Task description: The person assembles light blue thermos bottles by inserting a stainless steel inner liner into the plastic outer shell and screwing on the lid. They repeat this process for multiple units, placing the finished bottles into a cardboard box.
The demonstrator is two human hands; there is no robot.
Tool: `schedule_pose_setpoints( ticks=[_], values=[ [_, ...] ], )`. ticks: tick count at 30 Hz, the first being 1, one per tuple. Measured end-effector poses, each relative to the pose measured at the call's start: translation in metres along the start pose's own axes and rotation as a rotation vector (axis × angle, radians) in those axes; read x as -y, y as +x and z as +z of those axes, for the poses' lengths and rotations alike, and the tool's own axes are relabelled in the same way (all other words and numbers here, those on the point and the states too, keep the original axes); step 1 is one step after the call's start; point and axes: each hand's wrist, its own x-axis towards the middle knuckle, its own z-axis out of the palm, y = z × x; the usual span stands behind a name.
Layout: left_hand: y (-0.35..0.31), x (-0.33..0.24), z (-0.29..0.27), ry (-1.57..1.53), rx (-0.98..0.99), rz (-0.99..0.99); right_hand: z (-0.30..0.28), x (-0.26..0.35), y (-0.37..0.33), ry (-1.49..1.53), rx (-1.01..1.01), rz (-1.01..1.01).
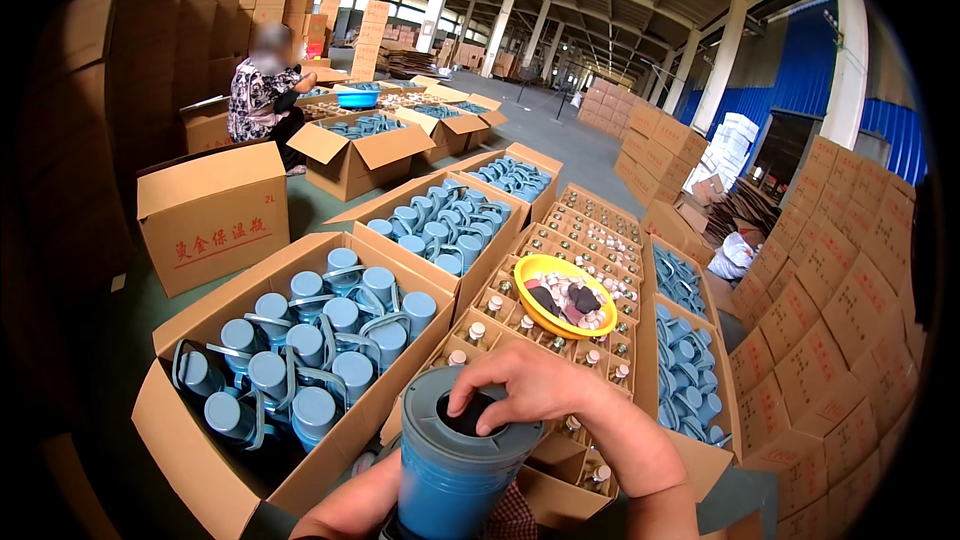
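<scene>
Showing an open top, the blue flask [462,488] is near, in the middle. The right hand [530,383] has its grip apart at the hole; the left hand hides, so I can't tell. Lidded flasks [306,344] look done, left; this one has no lid yet.

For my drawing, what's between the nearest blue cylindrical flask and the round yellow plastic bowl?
The head view shows white-topped bottles in brown cardboard compartments there, with the right hand partly hiding them.
</scene>
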Motion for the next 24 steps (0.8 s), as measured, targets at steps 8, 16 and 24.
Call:
schedule_pose_setpoints(
  ticks=[8,16,24],
  values=[
    [-0.043,-0.017,-0.02,0.47,-0.048,0.384,0.001,-0.071,-0.045,0.446,-0.283,0.266],
    [-0.069,-0.023,-0.064,0.453,-0.339,0.488,0.181,-0.204,-0.057,0.677,-0.777,0.3],
    [-0.072,0.005,-0.103,0.116,-0.665,0.332,0.194,-0.085,-0.081,-0.363,-0.172,-0.027]
  ],
)
